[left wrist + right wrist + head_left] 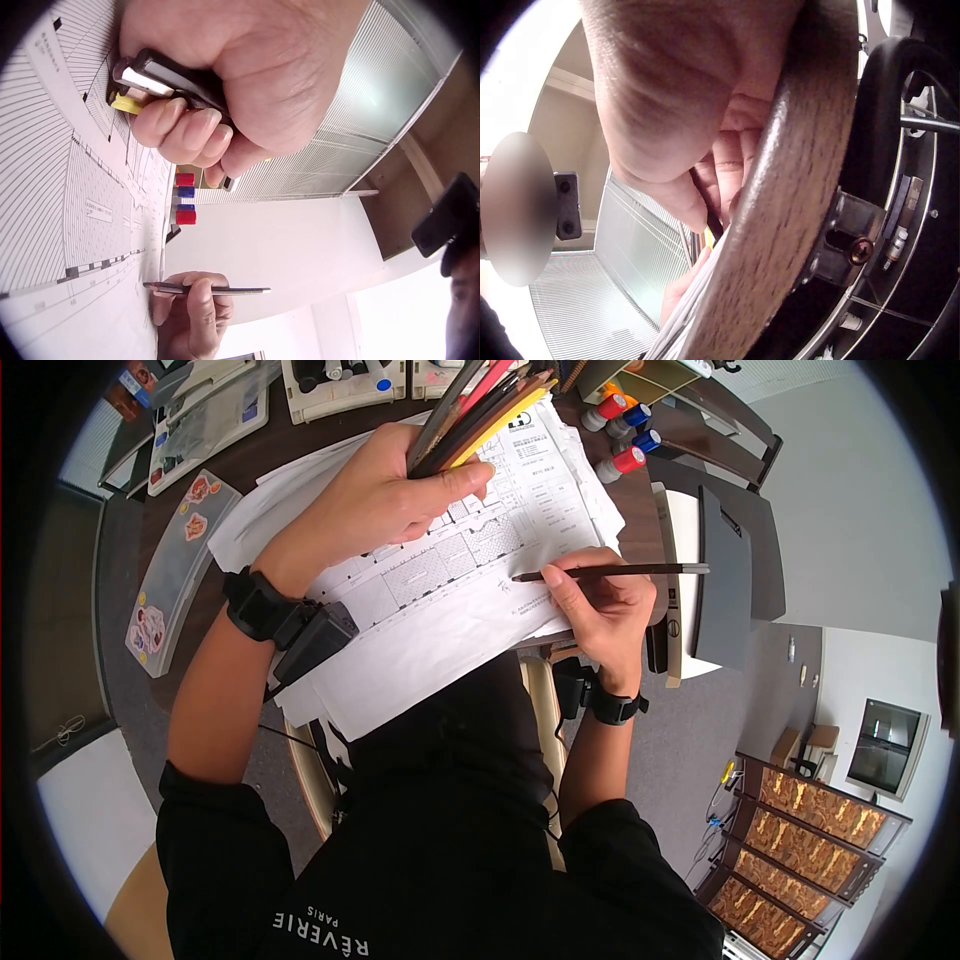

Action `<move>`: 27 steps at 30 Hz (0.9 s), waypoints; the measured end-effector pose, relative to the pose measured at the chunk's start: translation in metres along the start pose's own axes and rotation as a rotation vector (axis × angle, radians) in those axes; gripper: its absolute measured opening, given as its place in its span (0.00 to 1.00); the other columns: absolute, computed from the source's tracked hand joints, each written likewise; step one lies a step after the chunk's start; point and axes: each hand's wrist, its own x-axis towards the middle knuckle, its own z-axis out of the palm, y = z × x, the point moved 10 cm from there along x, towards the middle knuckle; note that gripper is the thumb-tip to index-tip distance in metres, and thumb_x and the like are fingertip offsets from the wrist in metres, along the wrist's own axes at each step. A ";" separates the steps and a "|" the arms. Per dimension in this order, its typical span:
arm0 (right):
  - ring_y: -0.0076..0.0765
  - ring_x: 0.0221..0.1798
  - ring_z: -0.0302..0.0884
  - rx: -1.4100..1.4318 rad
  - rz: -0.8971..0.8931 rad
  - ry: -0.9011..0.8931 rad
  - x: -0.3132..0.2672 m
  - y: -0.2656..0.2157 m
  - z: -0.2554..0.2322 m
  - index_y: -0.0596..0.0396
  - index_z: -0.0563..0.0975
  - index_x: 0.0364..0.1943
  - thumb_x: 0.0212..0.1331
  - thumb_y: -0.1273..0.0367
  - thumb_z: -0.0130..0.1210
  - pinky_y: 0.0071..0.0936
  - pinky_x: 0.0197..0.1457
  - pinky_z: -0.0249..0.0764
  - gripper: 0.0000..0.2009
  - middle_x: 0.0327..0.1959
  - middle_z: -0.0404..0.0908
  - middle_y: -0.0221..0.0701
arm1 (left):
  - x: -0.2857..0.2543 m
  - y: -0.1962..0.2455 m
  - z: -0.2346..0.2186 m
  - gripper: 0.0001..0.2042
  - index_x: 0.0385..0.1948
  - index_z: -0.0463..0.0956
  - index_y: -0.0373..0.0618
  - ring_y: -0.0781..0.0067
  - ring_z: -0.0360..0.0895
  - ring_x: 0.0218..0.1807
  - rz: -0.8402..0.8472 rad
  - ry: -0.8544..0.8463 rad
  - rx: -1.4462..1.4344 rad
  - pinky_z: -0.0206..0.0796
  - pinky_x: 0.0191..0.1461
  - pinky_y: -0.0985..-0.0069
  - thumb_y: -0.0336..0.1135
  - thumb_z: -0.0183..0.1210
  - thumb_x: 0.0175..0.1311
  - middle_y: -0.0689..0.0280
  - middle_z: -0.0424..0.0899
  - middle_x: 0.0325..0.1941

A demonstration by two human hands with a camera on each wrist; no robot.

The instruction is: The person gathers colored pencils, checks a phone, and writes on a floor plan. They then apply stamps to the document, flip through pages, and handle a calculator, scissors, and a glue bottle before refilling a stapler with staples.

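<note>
In the head view my left hand (375, 500) grips a bundle of colored pencils (490, 422), mostly dark with a yellow and a red one, over a stack of printed plan sheets (420, 660). My right hand (612, 610) pinches a dark pencil (650, 570) with a grey end, its tip at small handwritten marks low on the top sheet. From the left wrist, the curled left fingers (191, 131) wrap the bundle, and the other pencil (240, 291) lies nearly level above the paper. The table's wooden edge (780, 187) partly hides the right fingers in the right wrist view.
Red- and blue-capped markers (628, 460) stand at the table's far right. A translucent case with stickers (180, 570) lies left of the papers. Behind them sits a white tray (345, 405) with pens. A dark grey box-like object (722, 585) is right of the table.
</note>
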 end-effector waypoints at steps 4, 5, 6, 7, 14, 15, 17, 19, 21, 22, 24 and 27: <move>0.18 0.27 0.78 0.002 -0.011 -0.002 0.000 0.000 0.000 0.62 0.85 0.31 0.54 0.77 0.70 0.16 0.30 0.69 0.04 0.30 0.87 0.28 | -0.001 0.002 -0.002 0.16 0.33 0.81 0.40 0.90 0.61 0.16 -0.019 0.019 -0.043 0.51 0.18 0.85 0.46 0.63 0.69 0.77 0.67 0.16; 0.17 0.27 0.78 0.002 -0.019 0.001 0.001 0.000 0.000 0.62 0.85 0.31 0.54 0.77 0.70 0.16 0.29 0.69 0.03 0.30 0.87 0.28 | -0.001 0.001 -0.001 0.16 0.35 0.80 0.38 0.90 0.58 0.14 -0.013 0.013 -0.016 0.49 0.17 0.85 0.45 0.60 0.72 0.78 0.64 0.14; 0.17 0.27 0.78 0.002 -0.027 0.004 0.001 -0.001 0.000 0.62 0.85 0.31 0.54 0.77 0.70 0.16 0.29 0.69 0.03 0.30 0.87 0.28 | 0.000 0.001 0.000 0.16 0.38 0.79 0.37 0.90 0.55 0.13 -0.008 0.007 0.011 0.47 0.17 0.84 0.43 0.57 0.74 0.80 0.62 0.12; 0.17 0.27 0.78 0.002 -0.027 0.004 0.001 -0.001 0.000 0.62 0.85 0.31 0.54 0.77 0.70 0.16 0.29 0.69 0.03 0.30 0.87 0.28 | 0.000 0.000 0.000 0.16 0.38 0.79 0.37 0.90 0.55 0.13 -0.008 0.007 0.011 0.47 0.17 0.84 0.43 0.57 0.74 0.80 0.62 0.12; 0.17 0.27 0.77 0.002 -0.015 0.010 0.001 0.001 -0.001 0.61 0.86 0.31 0.54 0.77 0.70 0.15 0.29 0.68 0.03 0.30 0.87 0.28 | 0.000 0.001 0.000 0.16 0.38 0.79 0.37 0.91 0.55 0.12 0.015 0.009 0.018 0.47 0.17 0.85 0.44 0.56 0.74 0.80 0.62 0.12; 0.16 0.26 0.77 0.008 -0.015 0.011 0.000 0.002 -0.002 0.61 0.86 0.31 0.54 0.77 0.70 0.15 0.28 0.68 0.03 0.29 0.87 0.27 | 0.001 0.000 0.000 0.16 0.38 0.79 0.37 0.91 0.55 0.12 0.010 0.006 0.015 0.47 0.17 0.85 0.44 0.56 0.74 0.80 0.62 0.12; 0.16 0.25 0.76 0.006 -0.001 0.023 -0.001 0.005 -0.004 0.61 0.85 0.31 0.55 0.77 0.69 0.15 0.28 0.67 0.03 0.29 0.86 0.27 | 0.001 0.001 0.000 0.16 0.38 0.79 0.37 0.91 0.55 0.12 0.007 0.011 0.020 0.47 0.17 0.85 0.44 0.56 0.74 0.80 0.62 0.12; 0.15 0.25 0.75 0.004 0.013 0.035 -0.002 0.007 -0.004 0.61 0.85 0.31 0.55 0.77 0.69 0.15 0.27 0.67 0.03 0.28 0.86 0.27 | 0.000 0.002 0.000 0.16 0.38 0.79 0.37 0.91 0.55 0.12 0.004 0.016 0.026 0.47 0.17 0.85 0.44 0.56 0.74 0.80 0.62 0.11; 0.14 0.25 0.74 0.036 -0.014 0.081 -0.002 0.004 -0.007 0.62 0.84 0.31 0.56 0.77 0.69 0.14 0.27 0.66 0.04 0.26 0.85 0.26 | -0.001 0.003 -0.002 0.16 0.33 0.81 0.39 0.89 0.62 0.15 -0.006 0.022 -0.028 0.52 0.17 0.85 0.46 0.62 0.70 0.76 0.68 0.16; 0.14 0.25 0.74 0.036 -0.015 0.080 -0.003 0.004 -0.007 0.62 0.84 0.31 0.56 0.77 0.69 0.14 0.27 0.66 0.04 0.26 0.85 0.26 | -0.001 0.003 -0.002 0.16 0.33 0.81 0.39 0.89 0.62 0.15 -0.006 0.022 -0.028 0.52 0.17 0.85 0.46 0.62 0.70 0.76 0.68 0.16; 0.13 0.25 0.73 0.010 -0.020 0.102 -0.003 0.002 -0.010 0.62 0.84 0.32 0.56 0.77 0.69 0.14 0.27 0.65 0.04 0.26 0.84 0.26 | 0.000 0.002 -0.002 0.16 0.33 0.81 0.39 0.89 0.62 0.15 0.002 0.025 -0.031 0.52 0.17 0.85 0.46 0.62 0.70 0.76 0.68 0.16; 0.13 0.24 0.73 0.024 -0.032 0.093 -0.003 0.003 -0.010 0.62 0.84 0.32 0.56 0.77 0.69 0.13 0.27 0.64 0.04 0.25 0.84 0.25 | 0.000 0.002 -0.002 0.16 0.33 0.81 0.39 0.89 0.62 0.15 0.000 0.014 -0.036 0.52 0.17 0.85 0.45 0.62 0.70 0.76 0.68 0.16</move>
